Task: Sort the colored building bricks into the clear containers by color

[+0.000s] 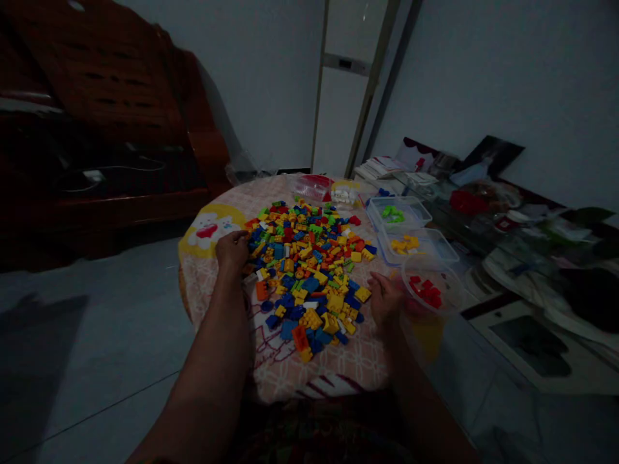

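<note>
A wide pile of mixed toy building bricks (309, 251) in yellow, blue, orange, red, green and white covers the middle of a round table. At the pile's left edge is my left hand (233, 250), its fingers curled towards the bricks; what they hold, if anything, is too dark to make out. On the other side, my right hand (385, 298) rests between the pile and a round clear tub (452, 299). Its fingers are loosely bent and apart, with no brick seen in them. Several red bricks (425, 292) lie inside the tub.
Clear boxes hold green bricks (393, 214) and yellow bricks (405, 245). White bricks (344, 195) and a red container (312, 185) stand at the back of the patterned tablecloth (285, 380). A wooden bench (111, 116) is left; a cluttered glass table (435, 187) is right.
</note>
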Demonstrator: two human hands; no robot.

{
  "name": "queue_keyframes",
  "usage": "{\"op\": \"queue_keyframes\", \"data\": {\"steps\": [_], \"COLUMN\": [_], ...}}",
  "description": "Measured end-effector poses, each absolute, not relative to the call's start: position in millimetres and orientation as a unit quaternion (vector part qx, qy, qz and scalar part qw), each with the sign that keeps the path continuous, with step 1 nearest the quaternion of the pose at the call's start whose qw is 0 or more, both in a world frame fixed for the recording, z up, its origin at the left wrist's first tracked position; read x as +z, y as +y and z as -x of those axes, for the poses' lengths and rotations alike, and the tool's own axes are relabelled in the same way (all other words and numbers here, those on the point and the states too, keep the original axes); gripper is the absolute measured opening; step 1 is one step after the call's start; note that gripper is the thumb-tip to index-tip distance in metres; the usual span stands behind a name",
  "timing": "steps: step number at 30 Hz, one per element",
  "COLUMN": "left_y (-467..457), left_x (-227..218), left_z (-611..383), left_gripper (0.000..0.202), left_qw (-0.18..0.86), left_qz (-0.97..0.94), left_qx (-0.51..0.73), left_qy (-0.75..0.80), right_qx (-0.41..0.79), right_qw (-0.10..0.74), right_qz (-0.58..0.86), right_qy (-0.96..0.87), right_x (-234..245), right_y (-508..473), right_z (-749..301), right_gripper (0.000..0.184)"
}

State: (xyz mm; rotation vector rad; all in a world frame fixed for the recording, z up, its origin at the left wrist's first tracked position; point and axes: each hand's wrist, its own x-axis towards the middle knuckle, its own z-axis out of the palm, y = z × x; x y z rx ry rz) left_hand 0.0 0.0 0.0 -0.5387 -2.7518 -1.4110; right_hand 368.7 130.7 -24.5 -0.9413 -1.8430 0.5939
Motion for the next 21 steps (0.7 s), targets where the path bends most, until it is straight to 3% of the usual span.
{"op": "queue_keyframes", "data": {"steps": [9, 21], "left_y": [1, -1], "left_x": [-1, -3], "left_z": [0, 3], "left_gripper": [0.038, 0.038], "left_qw": [-0.007, 0.005], "left_qz": [0.162, 0.182], "left_qx": [-0.455, -0.434], "left_qy": [-0.875, -0.883], "right_qx": [0.180, 0.135], "right_qw": [0.446, 0.263], "right_qz": [0.337, 0.309], "right_qy": [-0.809, -0.904], "right_x": [-13, -5], "right_y": [114, 115], "right_z": [-360, -330], "right_gripper": [0.030, 0.032]}}
